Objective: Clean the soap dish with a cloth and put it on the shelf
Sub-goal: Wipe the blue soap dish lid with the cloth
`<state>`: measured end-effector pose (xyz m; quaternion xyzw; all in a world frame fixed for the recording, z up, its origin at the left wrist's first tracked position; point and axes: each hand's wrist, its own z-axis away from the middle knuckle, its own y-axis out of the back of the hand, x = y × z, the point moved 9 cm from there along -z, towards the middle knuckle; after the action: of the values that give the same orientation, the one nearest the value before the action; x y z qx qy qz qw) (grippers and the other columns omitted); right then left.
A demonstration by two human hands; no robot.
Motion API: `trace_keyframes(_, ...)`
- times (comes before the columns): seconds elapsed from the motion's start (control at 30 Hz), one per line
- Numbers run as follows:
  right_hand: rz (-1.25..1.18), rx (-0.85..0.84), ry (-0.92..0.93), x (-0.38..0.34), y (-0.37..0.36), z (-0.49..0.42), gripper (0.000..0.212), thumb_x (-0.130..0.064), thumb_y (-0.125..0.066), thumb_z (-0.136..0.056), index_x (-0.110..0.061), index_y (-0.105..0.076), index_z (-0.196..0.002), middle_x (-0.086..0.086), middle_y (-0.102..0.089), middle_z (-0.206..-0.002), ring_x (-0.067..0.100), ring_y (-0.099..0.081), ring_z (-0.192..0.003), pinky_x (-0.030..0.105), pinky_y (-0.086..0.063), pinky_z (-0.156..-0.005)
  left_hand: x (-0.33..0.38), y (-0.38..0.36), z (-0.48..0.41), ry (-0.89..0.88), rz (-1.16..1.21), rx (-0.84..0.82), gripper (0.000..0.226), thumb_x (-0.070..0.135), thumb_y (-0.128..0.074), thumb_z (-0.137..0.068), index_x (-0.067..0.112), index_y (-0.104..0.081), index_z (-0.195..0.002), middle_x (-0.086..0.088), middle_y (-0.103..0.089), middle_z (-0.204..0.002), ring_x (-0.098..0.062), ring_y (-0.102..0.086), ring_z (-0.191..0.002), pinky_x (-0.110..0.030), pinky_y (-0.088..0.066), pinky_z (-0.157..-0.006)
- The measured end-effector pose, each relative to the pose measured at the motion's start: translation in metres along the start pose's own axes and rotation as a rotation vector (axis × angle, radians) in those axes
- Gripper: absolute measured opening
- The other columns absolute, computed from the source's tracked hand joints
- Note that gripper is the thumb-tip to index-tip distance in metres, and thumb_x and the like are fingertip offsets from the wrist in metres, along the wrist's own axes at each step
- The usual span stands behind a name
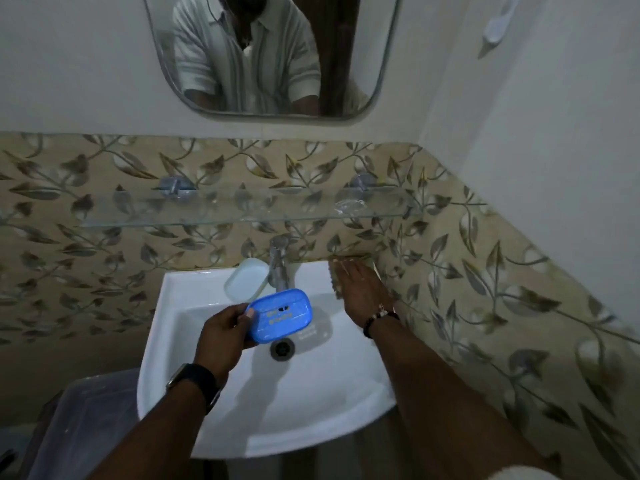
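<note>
My left hand grips a blue plastic soap dish by its left end and holds it above the white sink, just in front of the tap. The dish has slots in its floor. My right hand lies flat, fingers stretched, on a pale cloth at the sink's back right corner by the wall. Its fingers are not curled around the cloth. Above the sink, a glass shelf is fixed to the leaf-patterned tiles.
A chrome tap stands at the sink's back centre, with a pale translucent soap dish part lying left of it. A small clear object sits on the shelf's right end. A mirror hangs above. A plastic bin stands lower left.
</note>
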<state>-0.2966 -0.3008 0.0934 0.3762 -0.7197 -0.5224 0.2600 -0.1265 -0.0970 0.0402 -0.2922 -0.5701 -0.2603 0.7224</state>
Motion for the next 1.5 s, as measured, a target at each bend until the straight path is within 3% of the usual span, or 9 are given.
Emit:
trace_keyframes(0.17,-0.001,-0.387,-0.164,0.046,-0.083,-0.016,0.065,-0.026,-0.036,-0.102,-0.023,-0.003,-0.158,0.005,-0.007,-0.167,0.028,-0.005,-0.153,0.045,-0.009,-0.123,0.002,0.002,0.002,0.007,-0.021,0.035,0.016,0.013,-0.058,-0.100,0.015,-0.074,-0.102,-0.002,-0.081,-0.088,-0.016,-0.077,-0.077,-0.025,-0.061,-0.061)
trace_keyframes(0.3,-0.061,-0.542,-0.284,0.067,-0.121,-0.018,0.059,-0.035,-0.039,-0.103,-0.031,-0.013,-0.157,0.003,-0.009,-0.166,0.028,-0.010,-0.152,0.043,-0.011,-0.123,-0.001,0.007,0.002,0.018,-0.038,0.051,0.018,0.016,-0.058,-0.100,0.014,-0.074,-0.106,-0.007,-0.081,-0.094,-0.021,-0.077,-0.084,-0.027,-0.061,-0.064)
trace_keyframes(0.57,0.004,-0.270,-0.282,0.083,-0.099,-0.018,0.038,-0.015,-0.055,-0.093,-0.023,-0.060,-0.130,0.011,-0.056,-0.136,0.035,-0.050,-0.125,0.048,-0.041,-0.105,0.006,0.001,-0.004,0.012,-0.009,0.037,0.020,0.020,-0.059,-0.099,0.015,-0.074,-0.110,-0.008,-0.080,-0.099,-0.023,-0.077,-0.088,-0.032,-0.063,-0.069)
trace_keyframes(0.8,-0.725,0.327,-0.822,0.091,-0.014,0.011,0.027,-0.003,-0.052,-0.093,-0.001,-0.067,-0.115,0.024,-0.067,-0.118,0.040,-0.061,-0.107,0.044,-0.050,-0.093,0.019,-0.019,-0.004,0.014,0.053,0.030,0.012,0.015,-0.065,-0.096,0.015,-0.077,-0.091,-0.004,-0.080,-0.081,-0.016,-0.075,-0.072,-0.030,-0.062,-0.062)
trace_keyframes(0.93,-0.662,0.561,-0.402,0.007,0.075,0.012,0.031,-0.012,-0.047,-0.087,-0.004,-0.068,-0.108,0.017,-0.068,-0.105,0.030,-0.060,-0.101,0.038,-0.047,-0.088,0.027,-0.028,-0.004,0.019,0.109,0.025,0.013,0.018,-0.066,-0.096,0.010,-0.075,-0.093,-0.004,-0.080,-0.079,-0.014,-0.075,-0.070,-0.029,-0.061,-0.061)
trace_keyframes(1.03,-0.244,0.371,0.098,-0.089,0.090,0.011,0.028,-0.012,-0.051,-0.076,-0.017,-0.067,-0.098,0.006,-0.066,-0.096,0.029,-0.056,-0.091,0.039,-0.043,-0.075,0.032,-0.036,-0.001,0.024,0.154,0.007,0.017,0.020,-0.064,-0.097,0.010,-0.076,-0.091,-0.005,-0.079,-0.079,-0.015,-0.075,-0.070,-0.029,-0.061,-0.061)
trace_keyframes(1.1,-0.130,0.206,0.236,-0.128,0.073,0.014,0.031,-0.013,-0.053,-0.077,-0.022,-0.066,-0.103,0.001,-0.066,-0.108,0.027,-0.056,-0.102,0.040,-0.042,-0.083,0.038,-0.040,0.001,0.017,0.152,-0.030,0.019,0.021,-0.064,-0.098,0.009,-0.078,-0.091,-0.008,-0.079,-0.081,-0.017,-0.075,-0.071,-0.031,-0.061,-0.063)
trace_keyframes(1.27,-0.018,0.239,0.320,-0.137,0.073,0.022,0.029,-0.019,-0.053,-0.090,-0.024,-0.064,-0.117,-0.003,-0.062,-0.133,0.024,-0.054,-0.112,0.039,-0.044,-0.087,0.048,-0.032,0.010,-0.010,0.169,-0.053,0.015,0.015,-0.065,-0.097,0.007,-0.076,-0.091,-0.006,-0.079,-0.078,-0.016,-0.075,-0.070,-0.030,-0.061,-0.060)
trace_keyframes(1.5,0.089,0.162,0.019,-0.117,0.084,0.016,0.021,-0.016,-0.057,-0.077,-0.023,-0.068,-0.093,0.002,-0.061,-0.088,0.030,-0.055,-0.086,0.038,-0.038,-0.069,0.038,-0.019,0.019,0.023,0.230,-0.046,0.014,0.016,-0.065,-0.096,0.006,-0.074,-0.099,-0.006,-0.080,-0.082,-0.016,-0.076,-0.072,-0.028,-0.060,-0.060)
